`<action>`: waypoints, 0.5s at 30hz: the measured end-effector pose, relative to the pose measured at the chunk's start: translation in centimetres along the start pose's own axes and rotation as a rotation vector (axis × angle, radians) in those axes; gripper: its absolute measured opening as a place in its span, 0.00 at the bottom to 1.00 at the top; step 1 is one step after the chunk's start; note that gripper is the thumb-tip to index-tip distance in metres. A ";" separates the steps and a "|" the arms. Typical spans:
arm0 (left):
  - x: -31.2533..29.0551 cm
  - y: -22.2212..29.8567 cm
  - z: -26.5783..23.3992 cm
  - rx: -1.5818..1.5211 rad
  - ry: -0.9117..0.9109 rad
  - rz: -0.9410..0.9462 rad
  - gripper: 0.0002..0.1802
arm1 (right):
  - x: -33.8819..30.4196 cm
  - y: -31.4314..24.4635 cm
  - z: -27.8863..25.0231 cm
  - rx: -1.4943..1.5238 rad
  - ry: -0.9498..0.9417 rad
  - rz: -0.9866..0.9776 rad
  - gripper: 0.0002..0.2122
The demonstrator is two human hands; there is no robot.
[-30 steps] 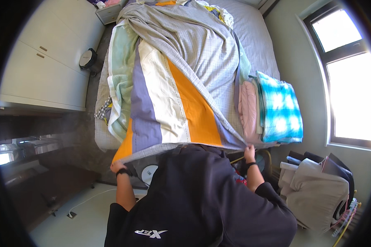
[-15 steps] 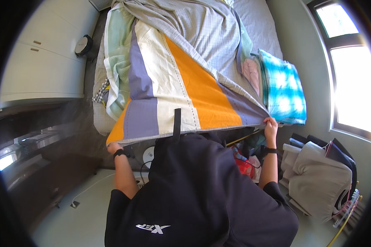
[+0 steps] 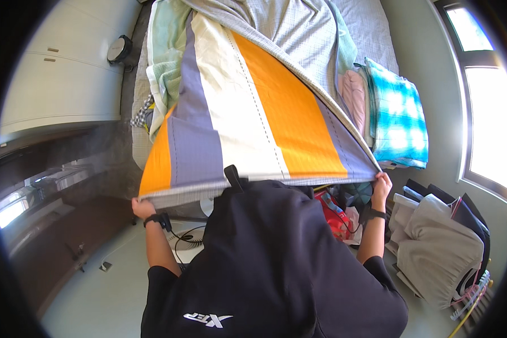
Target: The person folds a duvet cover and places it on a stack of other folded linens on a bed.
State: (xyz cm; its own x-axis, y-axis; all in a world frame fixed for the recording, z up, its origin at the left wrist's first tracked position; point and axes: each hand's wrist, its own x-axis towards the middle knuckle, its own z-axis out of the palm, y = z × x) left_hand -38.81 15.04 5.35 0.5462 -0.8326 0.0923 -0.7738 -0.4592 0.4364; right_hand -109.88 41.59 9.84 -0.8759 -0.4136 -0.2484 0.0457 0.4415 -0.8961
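At the near edge of the bed [image 3: 372,28], a striped bed cover [image 3: 259,112] in orange, slate-purple and cream is stretched between two hands, its far part lying on the mattress. Left hand [image 3: 143,208]: fingers closed on the near left corner. Right hand [image 3: 382,185]: fingers closed on the near right corner, slightly higher in view. Exact thumb placement cannot be told for either. Near hem runs almost straight between the hands, with a grey strip along it. Dark band on each wrist. Mint-green blanket [image 3: 167,62] lies rumpled left of the cover. To the right, a folded pink quilt [image 3: 353,98] sits beside a folded blue plaid blanket [image 3: 400,121]. Red bag [image 3: 335,217] below the hem, left of the right forearm.
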 end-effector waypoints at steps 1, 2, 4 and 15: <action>-0.8 -1.2 0.2 0.002 -0.003 -0.028 0.05 | -0.8 1.3 -0.8 -0.054 -0.007 0.003 0.09; -1.8 -4.3 0.9 -0.010 0.034 -0.004 0.07 | -2.4 2.2 -0.2 -0.467 0.041 -0.188 0.09; -3.8 -13.4 2.8 -0.652 0.021 -0.340 0.13 | -3.7 12.4 0.2 -1.030 0.014 -0.585 0.08; 28.2 42.2 3.6 -0.413 -0.047 0.577 0.21 | 17.3 -24.6 25.8 -0.680 -0.039 -1.012 0.08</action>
State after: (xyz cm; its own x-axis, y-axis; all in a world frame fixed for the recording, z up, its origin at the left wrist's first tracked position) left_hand -57.21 -28.96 23.16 0.0638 -0.9243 0.3763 -0.7457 0.2064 0.6335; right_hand -113.82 3.04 18.14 -0.3543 -0.8309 0.4292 -0.9201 0.2277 -0.3187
